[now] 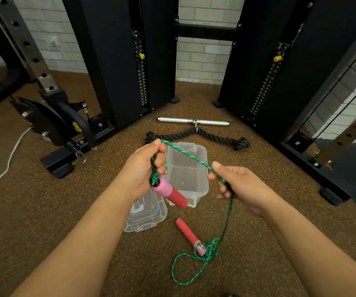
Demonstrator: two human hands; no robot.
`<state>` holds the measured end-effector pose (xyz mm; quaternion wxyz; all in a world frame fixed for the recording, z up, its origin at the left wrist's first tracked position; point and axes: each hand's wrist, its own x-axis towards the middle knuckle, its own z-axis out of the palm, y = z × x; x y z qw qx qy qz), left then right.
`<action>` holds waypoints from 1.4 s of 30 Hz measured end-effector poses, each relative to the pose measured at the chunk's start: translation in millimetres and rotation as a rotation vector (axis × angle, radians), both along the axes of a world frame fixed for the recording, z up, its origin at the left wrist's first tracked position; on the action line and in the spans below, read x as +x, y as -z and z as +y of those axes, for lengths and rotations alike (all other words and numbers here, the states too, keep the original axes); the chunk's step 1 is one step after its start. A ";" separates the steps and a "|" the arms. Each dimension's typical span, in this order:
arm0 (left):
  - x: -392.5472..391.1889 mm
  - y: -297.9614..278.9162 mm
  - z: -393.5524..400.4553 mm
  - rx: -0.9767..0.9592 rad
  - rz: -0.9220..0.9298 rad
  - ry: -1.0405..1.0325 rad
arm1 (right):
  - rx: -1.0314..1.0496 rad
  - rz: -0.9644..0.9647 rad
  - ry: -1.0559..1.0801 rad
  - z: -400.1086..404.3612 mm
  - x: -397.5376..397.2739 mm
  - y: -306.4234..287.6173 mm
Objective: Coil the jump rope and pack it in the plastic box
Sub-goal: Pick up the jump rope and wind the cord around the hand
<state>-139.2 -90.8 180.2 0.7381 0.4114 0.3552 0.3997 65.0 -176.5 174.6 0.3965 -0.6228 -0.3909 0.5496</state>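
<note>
My left hand (pixel 145 170) grips a few loops of the green jump rope (pixel 191 157) above a pink-and-red handle (pixel 169 192) that hangs from the hand. The rope runs taut across to my right hand (pixel 235 185), which pinches it, then drops to the floor. There it loops beside the second red handle (pixel 189 234), which lies flat. The clear plastic box (pixel 202 189) stands open on the floor under my hands. Its clear lid (pixel 149 217) lies to the left of it, partly under my left wrist.
A black thick rope attachment (pixel 215 136) and a chrome bar (pixel 193 121) lie beyond the box. Black cable-machine columns (pixel 113 61) stand left and right, with a weight plate holder (pixel 50 123) at the left. A white cord (pixel 6 166) runs over the speckled brown floor.
</note>
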 end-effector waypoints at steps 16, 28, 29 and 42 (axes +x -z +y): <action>-3.2 -2.0 3.6 -0.065 -0.055 -0.111 | -0.046 -0.523 -0.086 -1.4 11.4 11.2; 16.9 -7.0 -26.2 -0.008 0.119 0.394 | 0.109 -0.664 -0.185 7.0 -4.0 23.1; 18.2 -8.0 -28.5 -0.001 0.138 0.430 | 0.153 -0.523 -0.211 7.5 -7.4 21.6; 13.7 -14.0 -24.4 -0.100 -0.110 0.344 | 0.213 -0.589 -0.225 -1.1 -12.4 18.6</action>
